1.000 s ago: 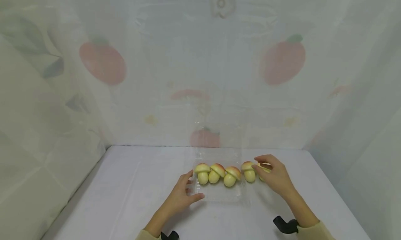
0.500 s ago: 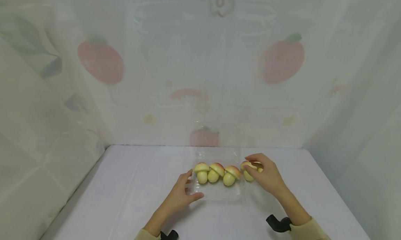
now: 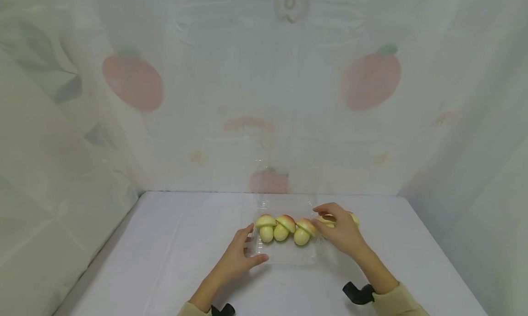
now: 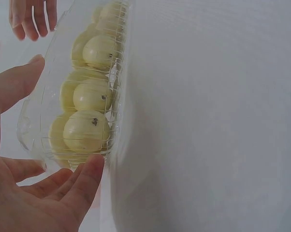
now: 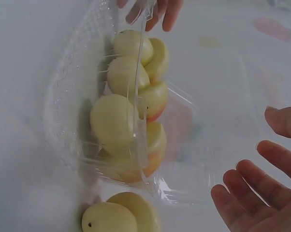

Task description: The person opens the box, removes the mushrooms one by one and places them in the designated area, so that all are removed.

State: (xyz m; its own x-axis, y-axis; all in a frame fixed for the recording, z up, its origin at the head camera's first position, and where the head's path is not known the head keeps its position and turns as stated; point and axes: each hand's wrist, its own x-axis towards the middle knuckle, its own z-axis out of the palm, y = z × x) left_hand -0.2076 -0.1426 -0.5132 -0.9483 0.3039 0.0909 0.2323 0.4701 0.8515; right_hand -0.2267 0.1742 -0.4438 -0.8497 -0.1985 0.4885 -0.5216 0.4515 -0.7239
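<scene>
A clear plastic clamshell box (image 3: 288, 256), its lid raised at the back, holds a row of 3 toy mushrooms (image 3: 282, 227) with yellow stems and red-tinged caps. My left hand (image 3: 239, 256) is at the box's left end; in the left wrist view its fingertips (image 4: 92, 164) touch the end wall, thumb spread apart. Hovering by the box's right end, my right hand (image 3: 340, 231) holds nothing, its fingers extended in the right wrist view. Outside that end lie two more mushrooms, one (image 5: 109, 220) beside the box and another (image 3: 354, 217) partly hidden behind the right hand.
The white table (image 3: 165, 252) carries the box near its middle. A pale curtain (image 3: 247, 77) with printed red fruit hangs behind the table and along its sides. The see-through lid stands up near the curtain.
My right hand has moved left, from over the outer mushrooms to the box's right end. The left hand, the box and the mushrooms stay in place.
</scene>
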